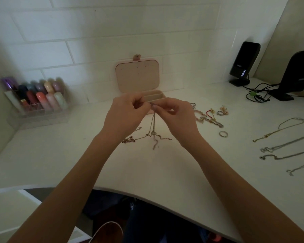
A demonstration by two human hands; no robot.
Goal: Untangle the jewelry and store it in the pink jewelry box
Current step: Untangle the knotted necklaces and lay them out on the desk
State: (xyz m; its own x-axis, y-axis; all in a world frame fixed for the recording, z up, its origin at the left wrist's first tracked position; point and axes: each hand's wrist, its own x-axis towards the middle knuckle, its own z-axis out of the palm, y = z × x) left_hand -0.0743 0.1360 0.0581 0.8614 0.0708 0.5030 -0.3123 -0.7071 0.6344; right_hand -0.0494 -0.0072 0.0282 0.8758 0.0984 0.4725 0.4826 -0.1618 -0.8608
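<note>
The pink jewelry box (pixel 137 77) stands open against the tiled wall, its lid upright with rows of small holes. In front of it my left hand (pixel 126 113) and my right hand (pixel 175 116) meet and both pinch the top of a tangled bunch of thin chains (pixel 153 130). The chains hang down from my fingertips, and their lower ends lie spread on the white table (pixel 165 165). My hands hide part of the box's compartments.
Right of my hands lie a heap of bracelets and rings (pixel 211 116) and a single ring (pixel 223 134). Several separate chains (pixel 279 148) lie at the far right. A clear organizer of nail polish bottles (pixel 37 100) stands left; black speakers (pixel 244 64) with cables stand back right.
</note>
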